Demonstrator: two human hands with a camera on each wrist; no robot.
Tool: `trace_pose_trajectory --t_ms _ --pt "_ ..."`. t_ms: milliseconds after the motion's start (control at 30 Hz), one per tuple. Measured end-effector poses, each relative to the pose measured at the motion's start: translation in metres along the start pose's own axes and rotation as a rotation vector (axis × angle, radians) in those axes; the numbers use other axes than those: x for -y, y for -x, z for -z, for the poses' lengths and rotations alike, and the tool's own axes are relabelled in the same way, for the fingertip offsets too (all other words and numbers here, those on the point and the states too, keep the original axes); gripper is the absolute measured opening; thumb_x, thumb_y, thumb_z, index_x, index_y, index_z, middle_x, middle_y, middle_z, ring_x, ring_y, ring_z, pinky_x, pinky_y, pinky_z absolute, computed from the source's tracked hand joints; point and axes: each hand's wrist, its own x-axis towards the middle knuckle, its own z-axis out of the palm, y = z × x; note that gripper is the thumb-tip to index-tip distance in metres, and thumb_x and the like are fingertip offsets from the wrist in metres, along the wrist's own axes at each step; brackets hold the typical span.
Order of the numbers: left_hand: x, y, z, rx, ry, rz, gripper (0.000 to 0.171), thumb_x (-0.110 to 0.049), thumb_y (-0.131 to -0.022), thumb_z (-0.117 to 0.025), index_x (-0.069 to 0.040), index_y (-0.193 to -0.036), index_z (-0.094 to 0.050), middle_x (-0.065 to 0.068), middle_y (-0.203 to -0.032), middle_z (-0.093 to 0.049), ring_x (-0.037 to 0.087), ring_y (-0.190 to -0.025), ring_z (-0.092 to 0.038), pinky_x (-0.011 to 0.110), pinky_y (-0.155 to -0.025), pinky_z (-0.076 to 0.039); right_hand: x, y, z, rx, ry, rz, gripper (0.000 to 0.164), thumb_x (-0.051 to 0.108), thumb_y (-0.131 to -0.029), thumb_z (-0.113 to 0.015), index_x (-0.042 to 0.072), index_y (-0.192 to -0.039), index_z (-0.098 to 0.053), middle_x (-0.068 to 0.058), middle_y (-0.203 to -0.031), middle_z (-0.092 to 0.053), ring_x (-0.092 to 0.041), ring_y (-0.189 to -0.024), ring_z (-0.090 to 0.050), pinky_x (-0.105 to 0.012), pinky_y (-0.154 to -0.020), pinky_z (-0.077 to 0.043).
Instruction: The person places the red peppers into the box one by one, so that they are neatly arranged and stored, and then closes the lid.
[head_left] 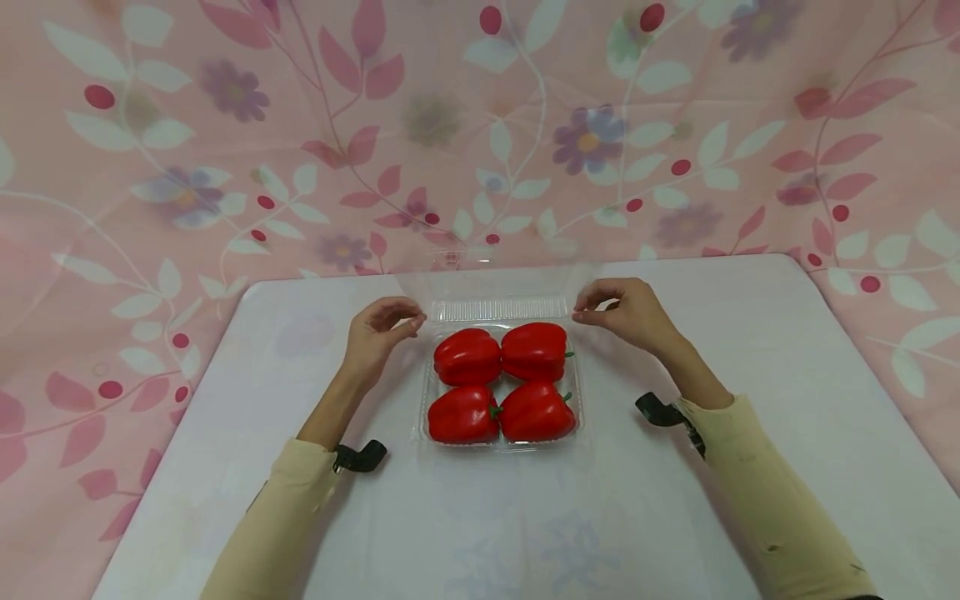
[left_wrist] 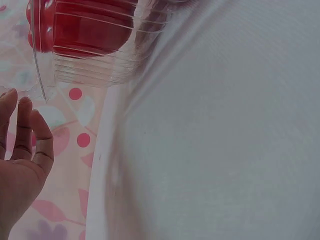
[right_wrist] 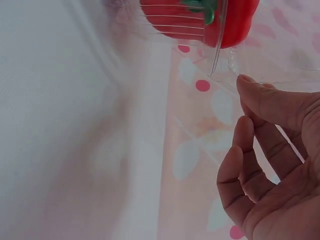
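Note:
A clear plastic clamshell container (head_left: 422, 417) sits on the table, with several red bell peppers (head_left: 534, 411) arranged in two rows inside. Its transparent lid (head_left: 498, 287) stands raised at the far side, joined along the back edge. My left hand (head_left: 378, 335) pinches the lid's left edge near the hinge, between thumb and fingers. On the opposite side, my right hand (head_left: 630, 315) pinches the lid's right edge. The container wall and a pepper (left_wrist: 92, 27) show above the left fingers in the left wrist view. A green stem (right_wrist: 207, 10) appears in the right wrist view.
A white cloth (head_left: 465, 525) covers the table. Behind it hangs a pink floral curtain (head_left: 450, 150). Black wrist-mounted pieces (head_left: 362, 457) stick out from both sleeves beside the container.

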Motion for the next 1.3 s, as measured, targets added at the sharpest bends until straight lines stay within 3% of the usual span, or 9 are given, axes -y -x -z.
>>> trace_pose_trajectory --t_ms 167,367,500,633,767,900,1033,1200,1300 --pt "0.001 0.004 0.003 0.033 -0.037 -0.046 0.02 0.014 -0.089 -0.062 0.007 -0.108 -0.067 0.01 -0.101 -0.069 0.023 -0.098 -0.064 0.03 -0.081 -0.057 -0.001 0.005 0.0 -0.034 0.091 0.041 0.006 0.012 -0.082 -0.081 0.012 -0.087 -0.077 0.002 -0.085 -0.072 -0.014 -0.084 -0.062 -0.024 -0.068 -0.054" --pt "-0.006 0.01 0.002 0.03 -0.098 -0.052 0.022 0.017 -0.086 -0.065 0.011 -0.107 -0.067 0.009 -0.102 -0.069 0.02 -0.097 -0.067 0.031 -0.084 -0.056 -0.002 0.013 0.002 -0.045 0.183 0.093 0.012 0.01 -0.08 -0.082 0.01 -0.092 -0.079 -0.002 -0.088 -0.073 -0.02 -0.082 -0.062 -0.036 -0.072 -0.053" --pt "-0.01 0.016 0.002 0.04 -0.267 -0.091 0.021 0.018 -0.086 -0.063 0.01 -0.105 -0.067 0.017 -0.105 -0.067 0.012 -0.099 -0.064 0.026 -0.085 -0.055 -0.001 0.017 0.005 0.003 0.23 0.145 0.016 0.006 -0.081 -0.08 0.008 -0.097 -0.078 -0.004 -0.092 -0.074 -0.021 -0.085 -0.062 -0.042 -0.073 -0.054" --pt "-0.011 0.024 0.005 0.084 -0.41 -0.135 0.021 0.018 -0.088 -0.059 0.008 -0.103 -0.069 0.023 -0.111 -0.065 0.014 -0.106 -0.059 0.025 -0.086 -0.053 0.002 0.021 0.008 0.068 0.302 0.207 0.02 0.004 -0.082 -0.079 0.01 -0.102 -0.078 -0.002 -0.097 -0.074 -0.022 -0.09 -0.065 -0.045 -0.077 -0.054" --pt "-0.012 0.032 0.006 0.137 -0.515 -0.128 0.018 0.008 -0.092 -0.062 0.002 -0.107 -0.069 0.014 -0.12 -0.063 0.018 -0.113 -0.056 0.029 -0.084 -0.052 0.006 0.026 0.01 0.134 0.369 0.196 0.022 0.009 -0.084 -0.078 0.013 -0.106 -0.078 -0.001 -0.101 -0.073 -0.021 -0.094 -0.065 -0.045 -0.081 -0.054" --pt "-0.017 0.041 0.008 0.189 -0.619 -0.097 0.019 -0.006 -0.097 -0.062 -0.006 -0.114 -0.07 0.004 -0.128 -0.059 0.017 -0.116 -0.054 0.034 -0.081 -0.053 0.012 0.032 0.014 0.227 0.4 0.165 0.029 0.01 -0.087 -0.075 0.013 -0.116 -0.074 0.004 -0.096 -0.071 -0.017 -0.086 -0.063 -0.039 -0.073 -0.055" --pt "-0.025 0.051 0.009 0.276 -0.629 -0.027 0.029 -0.016 -0.101 -0.054 -0.01 -0.127 -0.063 0.003 -0.136 -0.052 0.019 -0.114 -0.055 0.041 -0.079 -0.053 0.015 0.038 0.019 0.337 0.403 0.145 0.039 0.013 -0.087 -0.073 0.017 -0.126 -0.068 0.012 -0.088 -0.065 -0.012 -0.08 -0.058 -0.031 -0.066 -0.051" --pt "-0.034 0.062 0.006 0.413 -0.595 0.116 0.05 -0.026 -0.102 -0.049 -0.02 -0.15 -0.041 0.005 -0.144 -0.041 0.027 -0.113 -0.056 0.049 -0.078 -0.056 0.017 0.048 0.026 0.428 0.325 0.08 0.049 0.025 -0.088 -0.072 0.021 -0.135 -0.059 0.015 -0.09 -0.062 -0.009 -0.085 -0.058 -0.031 -0.071 -0.052" --pt "-0.037 0.066 0.004 0.467 -0.588 0.193 0.06 -0.027 -0.1 -0.049 -0.026 -0.156 -0.028 0.008 -0.144 -0.039 0.028 -0.11 -0.056 0.049 -0.075 -0.056 0.019 0.055 0.028 0.476 0.247 0.058 0.055 0.023 -0.089 -0.067 0.016 -0.141 -0.051 0.009 -0.095 -0.064 -0.009 -0.087 -0.06 -0.033 -0.075 -0.053"
